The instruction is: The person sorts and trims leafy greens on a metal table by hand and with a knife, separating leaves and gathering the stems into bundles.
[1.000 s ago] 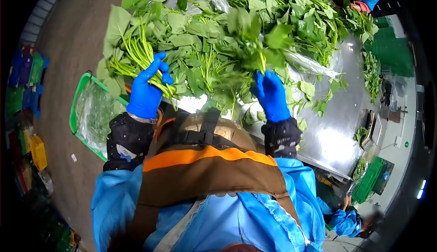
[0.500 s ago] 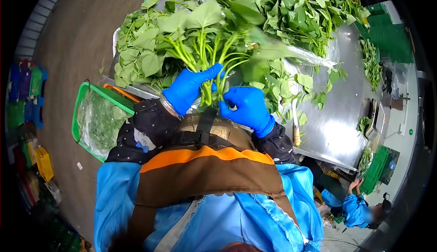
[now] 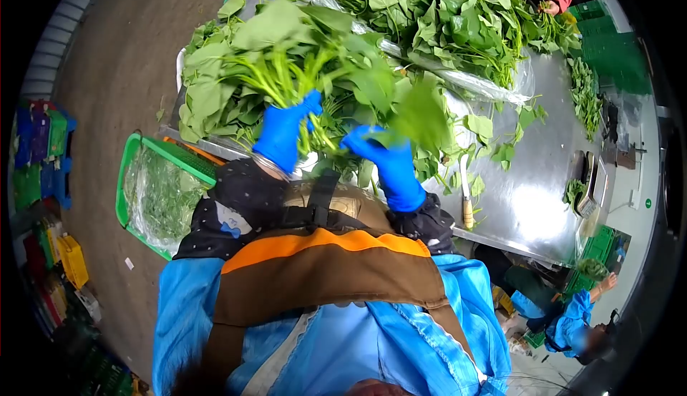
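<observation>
My left hand (image 3: 283, 135), in a blue glove, is closed around the stems of a bunch of leafy greens (image 3: 286, 74). The leaves fan out away from me and the cut ends point back towards my body. To the right, my gloved right hand (image 3: 392, 167) is held apart from the bunch, thumb and fingers together. A motion-smeared leaf (image 3: 424, 118) extends from it, and its stem seems pinched in the fingers. Loose greens (image 3: 207, 95) lie under and around both hands. A knife (image 3: 466, 199) with a wooden handle rests on the metal table (image 3: 522, 196), right of my right hand.
Behind a plastic sheet (image 3: 476, 85) lies a big heap of greens (image 3: 444, 24). A green crate (image 3: 132, 217) lined with plastic stands at the left. Another person's hand (image 3: 549, 7) is at the far table edge; a second person (image 3: 572, 324) works at lower right beside green crates.
My left hand has moved left with the bunch. The right hand has drawn apart from it, with a leaf swinging. The person at lower right has stretched an arm out.
</observation>
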The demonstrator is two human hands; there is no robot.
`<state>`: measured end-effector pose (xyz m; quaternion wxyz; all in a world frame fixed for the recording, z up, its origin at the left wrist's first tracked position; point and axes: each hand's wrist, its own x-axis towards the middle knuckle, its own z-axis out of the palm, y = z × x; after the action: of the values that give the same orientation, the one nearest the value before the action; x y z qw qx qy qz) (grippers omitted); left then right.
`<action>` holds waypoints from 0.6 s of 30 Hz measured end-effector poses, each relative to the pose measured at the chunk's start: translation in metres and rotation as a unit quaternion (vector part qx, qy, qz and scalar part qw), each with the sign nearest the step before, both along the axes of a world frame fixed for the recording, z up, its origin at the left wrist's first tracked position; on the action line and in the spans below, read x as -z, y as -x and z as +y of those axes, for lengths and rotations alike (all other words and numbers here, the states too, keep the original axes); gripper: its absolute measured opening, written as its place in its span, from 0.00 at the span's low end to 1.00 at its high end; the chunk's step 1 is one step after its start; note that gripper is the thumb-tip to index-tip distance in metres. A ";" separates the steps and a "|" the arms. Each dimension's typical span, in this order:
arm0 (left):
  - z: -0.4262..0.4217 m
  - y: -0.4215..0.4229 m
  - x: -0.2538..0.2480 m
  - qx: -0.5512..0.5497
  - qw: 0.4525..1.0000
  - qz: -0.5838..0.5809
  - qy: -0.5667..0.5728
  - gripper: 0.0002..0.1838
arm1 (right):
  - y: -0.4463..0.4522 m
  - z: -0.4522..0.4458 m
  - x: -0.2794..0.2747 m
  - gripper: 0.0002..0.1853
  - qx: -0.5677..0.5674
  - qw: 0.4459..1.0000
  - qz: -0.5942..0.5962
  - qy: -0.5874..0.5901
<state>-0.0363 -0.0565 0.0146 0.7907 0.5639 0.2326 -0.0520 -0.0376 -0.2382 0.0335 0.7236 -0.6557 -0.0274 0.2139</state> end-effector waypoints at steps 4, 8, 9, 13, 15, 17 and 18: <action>0.022 -0.009 -0.004 -0.081 0.994 0.005 0.076 0.11 | 0.019 -0.037 0.010 0.08 0.128 0.957 0.098 -0.241; 0.012 -0.011 0.000 -0.059 0.997 -0.048 0.033 0.12 | 0.015 -0.049 0.007 0.06 -0.051 0.993 0.021 -0.105; 0.014 -0.012 0.000 -0.067 0.996 -0.025 0.057 0.12 | 0.022 -0.034 -0.017 0.05 -0.044 0.997 0.041 -0.040; 0.039 -0.014 0.017 -0.126 0.988 -0.012 0.085 0.14 | 0.033 -0.068 -0.012 0.05 -0.015 0.958 -0.017 -0.287; 0.051 -0.012 0.013 -0.150 0.987 0.021 0.061 0.14 | 0.022 -0.077 -0.020 0.10 0.208 0.745 0.171 -0.610; 0.049 -0.006 0.000 -0.149 0.988 -0.030 0.007 0.13 | -0.007 -0.089 -0.009 0.17 0.177 0.782 0.118 -0.586; 0.044 -0.005 -0.010 -0.184 0.982 -0.032 -0.014 0.13 | -0.015 -0.075 -0.023 0.19 0.227 0.790 0.133 -0.554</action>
<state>-0.0309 -0.0124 0.0250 0.7855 0.5241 0.3081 0.1157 -0.0228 -0.3129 0.0570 0.9870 -0.0953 0.1047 0.0765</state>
